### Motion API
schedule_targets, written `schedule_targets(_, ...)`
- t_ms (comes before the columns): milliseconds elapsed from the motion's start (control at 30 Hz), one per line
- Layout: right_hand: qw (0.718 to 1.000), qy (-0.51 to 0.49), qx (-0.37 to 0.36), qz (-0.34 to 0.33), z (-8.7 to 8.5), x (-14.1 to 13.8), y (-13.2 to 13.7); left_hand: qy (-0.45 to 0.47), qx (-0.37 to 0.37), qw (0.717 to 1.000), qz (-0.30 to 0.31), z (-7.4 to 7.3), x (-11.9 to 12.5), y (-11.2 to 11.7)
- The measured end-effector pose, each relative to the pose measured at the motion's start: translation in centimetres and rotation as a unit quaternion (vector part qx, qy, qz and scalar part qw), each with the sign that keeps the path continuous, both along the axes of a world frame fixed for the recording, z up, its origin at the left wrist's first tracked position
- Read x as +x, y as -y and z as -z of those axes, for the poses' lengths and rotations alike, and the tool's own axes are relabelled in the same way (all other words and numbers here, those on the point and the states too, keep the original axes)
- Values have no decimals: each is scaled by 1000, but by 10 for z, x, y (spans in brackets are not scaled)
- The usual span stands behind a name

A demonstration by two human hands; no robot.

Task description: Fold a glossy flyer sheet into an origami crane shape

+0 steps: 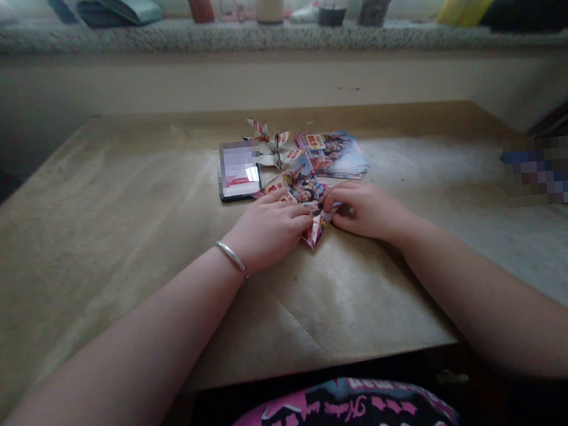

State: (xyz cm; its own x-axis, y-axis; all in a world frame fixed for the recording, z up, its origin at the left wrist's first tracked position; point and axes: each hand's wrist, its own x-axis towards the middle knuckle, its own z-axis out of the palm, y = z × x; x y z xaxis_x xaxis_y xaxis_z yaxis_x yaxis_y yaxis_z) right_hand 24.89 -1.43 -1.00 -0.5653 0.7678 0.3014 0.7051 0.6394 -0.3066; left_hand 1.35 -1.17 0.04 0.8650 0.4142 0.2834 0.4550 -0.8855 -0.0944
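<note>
A folded piece of colourful printed paper (306,191) lies on the brown paper-covered table (113,209) between both hands. My left hand (268,231), with a silver bangle on the wrist, presses on the paper's left side with curled fingers. My right hand (366,208) pinches the paper's right edge with bent fingers. Both hands are closed on the same piece. Just behind it stands a finished folded paper figure (272,144) and a stack of printed sheets (336,154).
A phone (238,172) lies face up left of the paper. A blurred flat item (548,171) rests at the table's right side. A stone ledge (247,36) behind holds bottles, jars and bags under a window.
</note>
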Motion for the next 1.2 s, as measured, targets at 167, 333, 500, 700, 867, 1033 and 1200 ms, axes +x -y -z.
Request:
schedule_targets(167, 1000, -23, -6, -8, 2, 0, -2, 12, -36, 999, 14, 3, -1, -1)
schedule_targets(333, 998, -64, -10, -24, 5, 0, -5, 10, -56, 998, 10, 3, -1, 0)
schedule_targets(500, 994, -100, 23, 26, 10, -3, -6, -1, -70, 997, 9, 2, -1, 0)
schedule_targets(700, 979, -160, 22, 126, 19, 1, -10, 2, -72, 997, 12, 2, -2, 1)
schedule_targets(867, 969, -131, 35, 205, 24, 5, -15, 6, -85, 996, 10, 1, -1, 1)
schedule_targets(1033, 975, -122, -6, 184, 21, 7, -17, 18, -98, 995, 18, 3, -2, -1)
schedule_targets(1200, 966, -186, -77, 163, 17, 7, -17, 26, -104, 994, 25, 6, -4, -3)
